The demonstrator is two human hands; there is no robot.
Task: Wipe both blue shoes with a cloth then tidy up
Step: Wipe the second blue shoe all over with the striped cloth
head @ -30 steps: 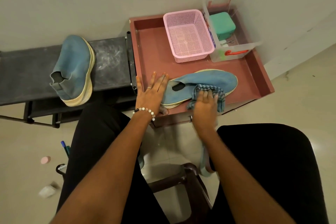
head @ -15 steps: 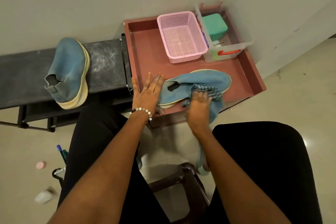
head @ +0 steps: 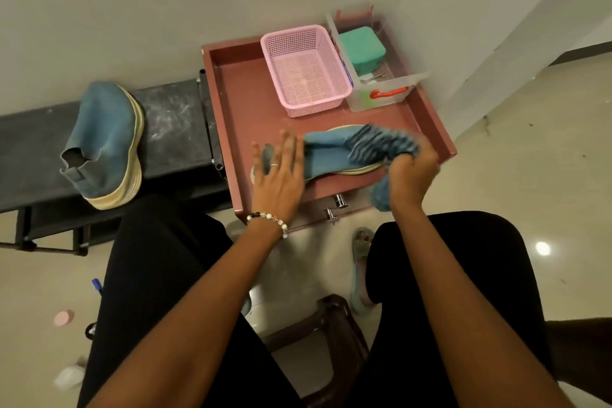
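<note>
A blue shoe (head: pixel 326 152) lies on its side along the front of the reddish-brown tray (head: pixel 238 109). My left hand (head: pixel 280 172) presses flat on its heel end, fingers spread and straight. My right hand (head: pixel 412 175) grips a blue checked cloth (head: pixel 381 144) bunched over the toe end; the cloth is blurred with motion and a tail of it hangs below the hand. The other blue shoe (head: pixel 106 142) lies on its side on the black bench (head: pixel 172 122) at the left, untouched.
A pink mesh basket (head: pixel 306 71) and a clear box (head: pixel 381 89) with a green block stand at the tray's back. My knees are close under the tray's front edge. A brown stool (head: pixel 328 318), a slipper (head: pixel 359 272) and small litter are on the floor.
My right hand has swept the cloth from the middle of the shoe to its toe end on the right. My left hand has stayed on the heel end.
</note>
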